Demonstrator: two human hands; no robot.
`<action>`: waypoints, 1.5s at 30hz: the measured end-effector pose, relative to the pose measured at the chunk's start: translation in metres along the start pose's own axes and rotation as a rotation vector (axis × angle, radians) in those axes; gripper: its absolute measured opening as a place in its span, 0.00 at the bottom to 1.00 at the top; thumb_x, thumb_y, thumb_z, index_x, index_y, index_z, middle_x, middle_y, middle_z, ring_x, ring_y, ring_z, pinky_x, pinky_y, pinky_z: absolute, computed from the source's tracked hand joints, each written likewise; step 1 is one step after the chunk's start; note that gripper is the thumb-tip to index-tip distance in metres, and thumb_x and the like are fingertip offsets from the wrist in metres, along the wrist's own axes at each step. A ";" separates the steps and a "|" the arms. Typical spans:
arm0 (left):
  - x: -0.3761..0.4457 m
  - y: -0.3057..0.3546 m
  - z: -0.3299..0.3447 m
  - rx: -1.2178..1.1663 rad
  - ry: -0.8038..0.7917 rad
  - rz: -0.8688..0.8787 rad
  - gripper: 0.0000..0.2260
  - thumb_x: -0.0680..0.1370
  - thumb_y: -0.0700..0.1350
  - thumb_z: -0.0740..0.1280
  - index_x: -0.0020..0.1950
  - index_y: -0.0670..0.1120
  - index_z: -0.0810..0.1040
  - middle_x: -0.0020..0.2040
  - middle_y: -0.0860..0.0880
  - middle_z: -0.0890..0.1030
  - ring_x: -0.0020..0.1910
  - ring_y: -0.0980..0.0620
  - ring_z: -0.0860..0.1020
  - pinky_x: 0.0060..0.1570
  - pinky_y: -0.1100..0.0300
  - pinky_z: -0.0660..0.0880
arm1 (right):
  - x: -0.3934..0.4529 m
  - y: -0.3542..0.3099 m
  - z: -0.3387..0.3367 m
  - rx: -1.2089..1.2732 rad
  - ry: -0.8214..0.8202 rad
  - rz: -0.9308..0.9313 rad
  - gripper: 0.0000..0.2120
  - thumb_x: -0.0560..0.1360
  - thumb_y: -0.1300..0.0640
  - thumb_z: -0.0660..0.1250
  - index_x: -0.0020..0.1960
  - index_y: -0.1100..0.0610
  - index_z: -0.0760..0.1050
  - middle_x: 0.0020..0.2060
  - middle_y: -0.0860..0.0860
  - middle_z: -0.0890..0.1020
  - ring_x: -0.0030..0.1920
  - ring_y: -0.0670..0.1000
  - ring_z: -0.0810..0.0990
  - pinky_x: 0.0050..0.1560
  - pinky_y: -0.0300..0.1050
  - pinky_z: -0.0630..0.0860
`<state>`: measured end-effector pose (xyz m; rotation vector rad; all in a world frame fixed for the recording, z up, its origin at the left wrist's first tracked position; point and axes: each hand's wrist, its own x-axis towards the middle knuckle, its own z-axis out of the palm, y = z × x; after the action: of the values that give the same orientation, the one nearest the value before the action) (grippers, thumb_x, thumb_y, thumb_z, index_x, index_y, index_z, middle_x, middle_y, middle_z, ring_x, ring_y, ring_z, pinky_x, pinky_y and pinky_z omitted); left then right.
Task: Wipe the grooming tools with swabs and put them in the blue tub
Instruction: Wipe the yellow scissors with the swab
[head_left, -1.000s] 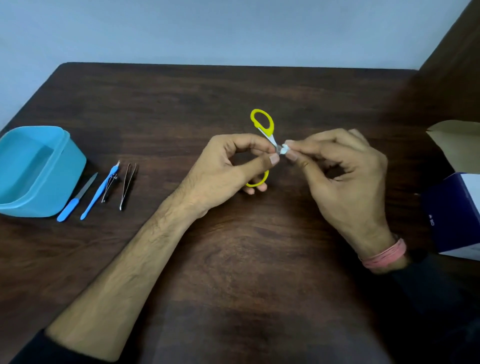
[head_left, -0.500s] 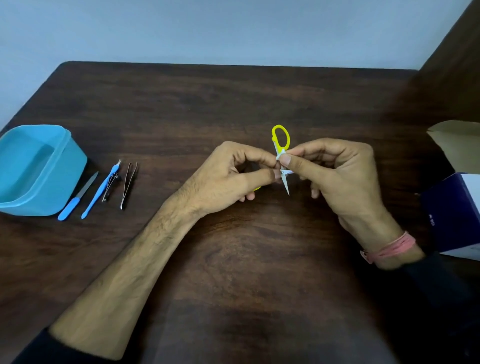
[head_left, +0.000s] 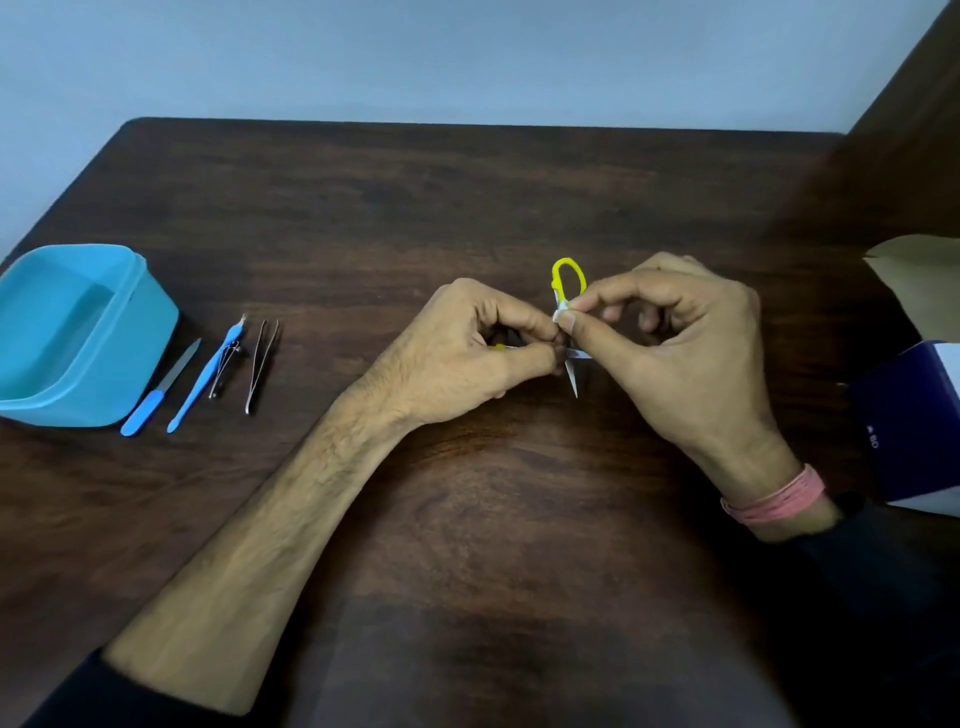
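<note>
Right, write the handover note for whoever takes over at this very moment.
Left hand: grips the yellow-handled scissors above the table, blades open, one tip pointing toward you.
Right hand: pinches a white swab against a blade near the pivot.
Blue tub: at the left edge; nothing visible inside.
Lined up right of the tub, untouched: nail file, blue-handled tool with a nail clipper beside it, tweezers.
Dark blue box at the right edge.
Done: nothing in the tub yet.
Left: finish wiping the scissors, drop them in, then wipe and drop the other four.
</note>
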<state>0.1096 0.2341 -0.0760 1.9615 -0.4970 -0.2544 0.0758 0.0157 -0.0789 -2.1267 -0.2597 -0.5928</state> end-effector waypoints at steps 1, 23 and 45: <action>0.000 -0.001 0.001 -0.001 -0.005 -0.002 0.04 0.82 0.40 0.76 0.52 0.46 0.92 0.35 0.58 0.85 0.27 0.63 0.77 0.29 0.74 0.69 | -0.002 0.001 0.000 0.004 -0.013 0.001 0.05 0.74 0.55 0.84 0.47 0.49 0.90 0.37 0.46 0.83 0.38 0.51 0.74 0.45 0.41 0.70; 0.000 0.002 -0.001 -0.178 -0.046 -0.041 0.07 0.82 0.35 0.76 0.57 0.45 0.85 0.51 0.51 0.91 0.30 0.54 0.83 0.32 0.62 0.80 | -0.002 0.001 0.004 0.305 0.015 0.148 0.04 0.81 0.61 0.78 0.51 0.58 0.84 0.43 0.51 0.90 0.40 0.51 0.89 0.37 0.47 0.81; 0.002 0.002 -0.003 -0.254 -0.006 -0.037 0.12 0.84 0.39 0.74 0.68 0.46 0.85 0.50 0.51 0.91 0.28 0.55 0.80 0.32 0.60 0.80 | -0.004 0.002 0.007 0.009 0.046 -0.033 0.03 0.78 0.55 0.81 0.52 0.52 0.89 0.47 0.49 0.84 0.49 0.54 0.85 0.48 0.55 0.82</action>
<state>0.1119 0.2356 -0.0731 1.7236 -0.4115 -0.3309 0.0758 0.0202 -0.0856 -2.1006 -0.2715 -0.6580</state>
